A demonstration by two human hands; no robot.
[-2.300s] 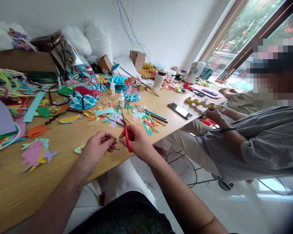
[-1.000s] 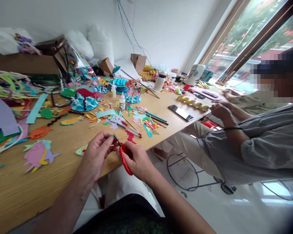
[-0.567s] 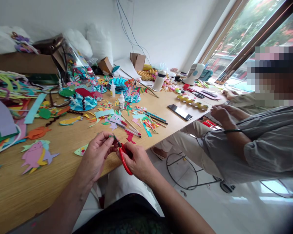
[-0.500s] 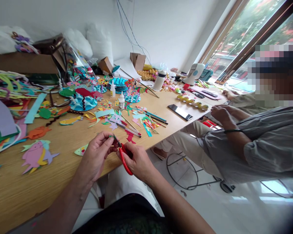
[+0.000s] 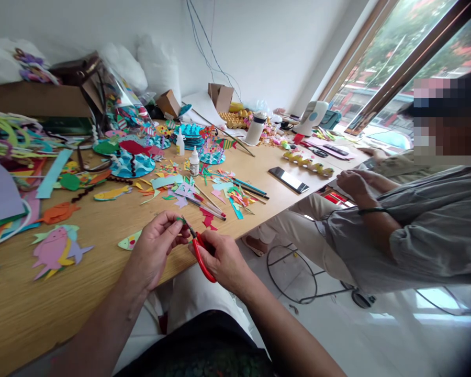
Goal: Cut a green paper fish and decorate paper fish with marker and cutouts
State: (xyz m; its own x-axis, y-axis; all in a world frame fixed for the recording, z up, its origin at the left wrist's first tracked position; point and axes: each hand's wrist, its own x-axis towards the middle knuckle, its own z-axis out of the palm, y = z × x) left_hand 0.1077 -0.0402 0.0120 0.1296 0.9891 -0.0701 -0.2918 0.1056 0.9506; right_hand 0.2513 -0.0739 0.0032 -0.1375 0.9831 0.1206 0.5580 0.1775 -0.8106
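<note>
My right hand (image 5: 222, 257) is closed around red-handled scissors (image 5: 204, 260), their dark blades pointing up and left toward the other hand. Between the fingertips of my left hand (image 5: 159, 245) is pinched a small piece of green paper (image 5: 179, 219), mostly hidden by the fingers. The blade tips meet it at the fingertips. Just left of that hand lies a pale green paper fish (image 5: 127, 241) with spots. Farther left, a pink paper fish (image 5: 52, 249) overlaps yellow and lilac ones on the table (image 5: 102, 293).
Coloured paper scraps (image 5: 185, 189), pens (image 5: 206, 205) and a glue bottle (image 5: 194, 161) lie beyond my hands. A phone (image 5: 288, 179) rests near the table edge. To the right sits a person in a grey shirt (image 5: 427, 235). Blue paper decorations (image 5: 132, 163) stand farther back.
The view has shifted very slightly. Both hands stay nearly in place, the scissors still at the green paper.
</note>
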